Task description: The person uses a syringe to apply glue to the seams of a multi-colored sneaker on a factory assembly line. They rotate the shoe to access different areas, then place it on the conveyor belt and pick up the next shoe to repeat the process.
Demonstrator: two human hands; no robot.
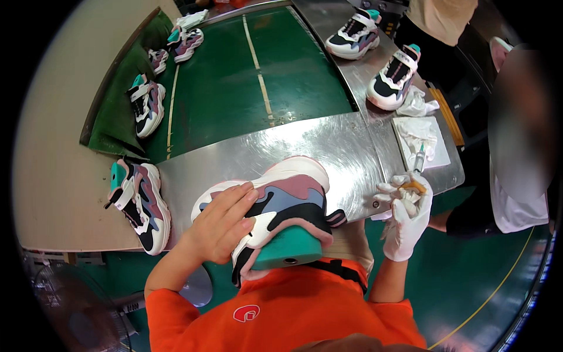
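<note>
A white, black, mauve and blue-grey sneaker point(293, 199) lies tilted on its side at the table's near edge, against my body. A teal shoe last point(290, 246) fills its opening. My bare left hand point(226, 223) holds the shoe, fingers laid across its upper. To the right, beyond the table edge, my right hand point(407, 217) wears a white glove, its fingers curled round a syringe point(419, 161) with a teal tip pointing away from me. Something orange-brown point(413, 186) shows among those fingers; I cannot make out what it is.
A similar shoe point(141, 205) stands at the left. Others sit along the green conveyor belt point(258, 70) and the metal right side point(393, 79). Crumpled white cloth lies on a white pad point(443, 155). Another person point(519, 158) is at the right; a fan point(76, 311) stands lower left.
</note>
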